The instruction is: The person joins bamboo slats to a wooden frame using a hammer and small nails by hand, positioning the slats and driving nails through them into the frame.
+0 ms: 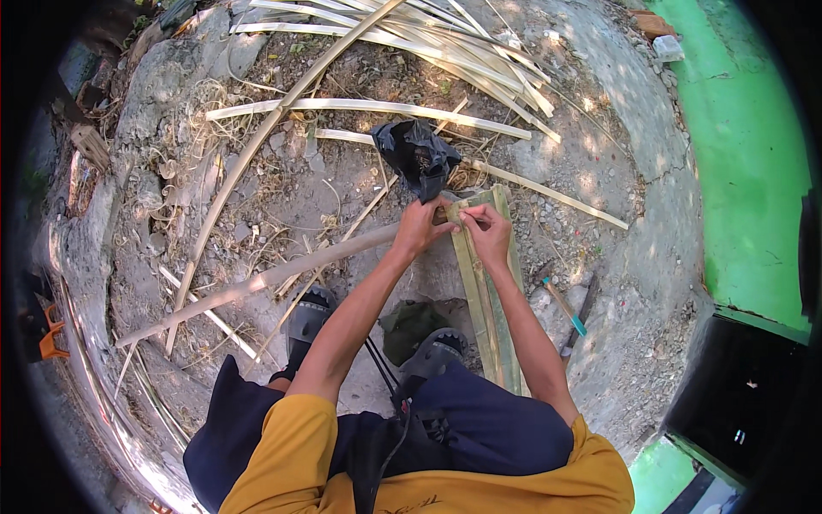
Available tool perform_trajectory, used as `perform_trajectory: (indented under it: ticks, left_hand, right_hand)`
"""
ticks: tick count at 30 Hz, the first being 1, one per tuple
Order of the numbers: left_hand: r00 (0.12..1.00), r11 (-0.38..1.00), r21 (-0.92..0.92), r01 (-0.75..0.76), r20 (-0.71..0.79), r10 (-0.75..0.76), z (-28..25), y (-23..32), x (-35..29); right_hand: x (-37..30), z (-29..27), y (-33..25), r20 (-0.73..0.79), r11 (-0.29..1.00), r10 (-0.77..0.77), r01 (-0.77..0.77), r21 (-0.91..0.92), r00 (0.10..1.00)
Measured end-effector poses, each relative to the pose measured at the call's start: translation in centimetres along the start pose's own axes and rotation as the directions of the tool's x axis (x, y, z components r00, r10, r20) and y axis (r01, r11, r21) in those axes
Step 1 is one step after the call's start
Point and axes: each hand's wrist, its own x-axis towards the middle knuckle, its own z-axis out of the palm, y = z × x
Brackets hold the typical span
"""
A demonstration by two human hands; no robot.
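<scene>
My left hand (418, 230) is closed around the far end of a long wooden pole (282, 272), which slants down to the lower left. Right beside it, my right hand (490, 237) pinches its thumb and fingertips together over the top of some upright greenish bamboo boards (481, 300). Whatever lies in that pinch is too small to make out. Just beyond my left hand sits a crumpled black plastic bag (416, 156), its mouth open and its contents dark. The fingertips of both hands almost meet at the top of the boards.
Several pale split bamboo strips (377, 104) lie across the stony ground ahead. A long curved strip (224, 193) runs along the left. To the right is a tool with a teal end (565, 308). A dark green cloth-like thing (414, 332) lies between my shoes; green-painted floor (745, 163) borders the right.
</scene>
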Motion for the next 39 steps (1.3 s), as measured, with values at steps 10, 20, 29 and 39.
perform_trajectory:
  ticks: [10,20,29,39]
  left_hand:
    - [0.999,0.999,0.040,-0.033,-0.018,0.033,-0.3,0.2,-0.2]
    - [0.999,0.999,0.035,-0.037,-0.018,0.037,-0.4,0.3,-0.1]
    - [0.998,0.997,0.051,-0.054,-0.036,0.056,-0.4,0.2,-0.1]
    - [1.000,0.999,0.047,-0.025,-0.012,0.026,-0.6,0.3,-0.2]
  right_hand:
    - [-0.3,0.3,-1.7,0.060,0.994,-0.096,0.099,-0.047,0.994]
    - [-0.2,0.2,-1.8,0.050,0.982,-0.144,0.149,-0.119,0.988]
    - [-0.1,0.4,-1.8,0.074,0.984,-0.144,0.151,-0.099,0.987]
    - [-0.1,0.2,-2.0,0.072,0.973,-0.181,0.190,-0.132,0.981]
